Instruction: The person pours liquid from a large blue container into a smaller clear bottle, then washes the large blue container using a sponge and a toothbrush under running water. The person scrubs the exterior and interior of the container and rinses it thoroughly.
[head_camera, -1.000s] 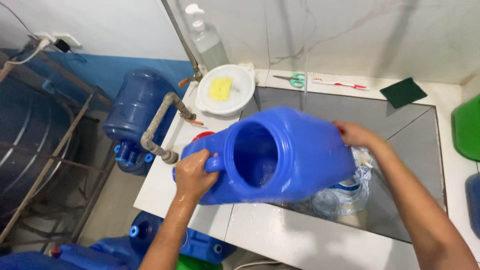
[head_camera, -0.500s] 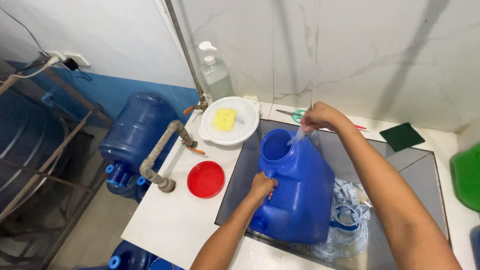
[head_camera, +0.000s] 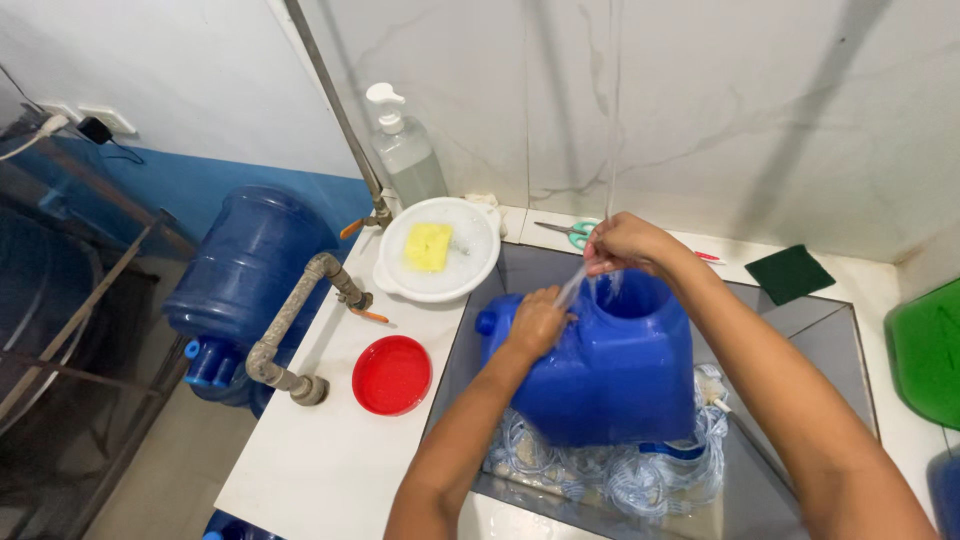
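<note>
Both hands, left hand (head_camera: 535, 322) and right hand (head_camera: 622, 243), steady blue container (head_camera: 610, 370) (upright, open).

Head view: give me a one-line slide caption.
Left hand steadies a blue container while right hand holds a clear hose at its mouth.

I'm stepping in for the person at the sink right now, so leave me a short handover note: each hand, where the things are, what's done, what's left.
Left hand: gripping the upper left side of the blue container, near its handle.
Right hand: at the container's open mouth, holding the end of a clear hose that hangs down from above.
Container: upright in the sink, on a heap of coiled clear tubing.
Red lid: off, on the white counter. A yellow sponge lies in the white bowl.
Done: container upright, lid off, hose at mouth.
Left: lid not yet on.
</note>
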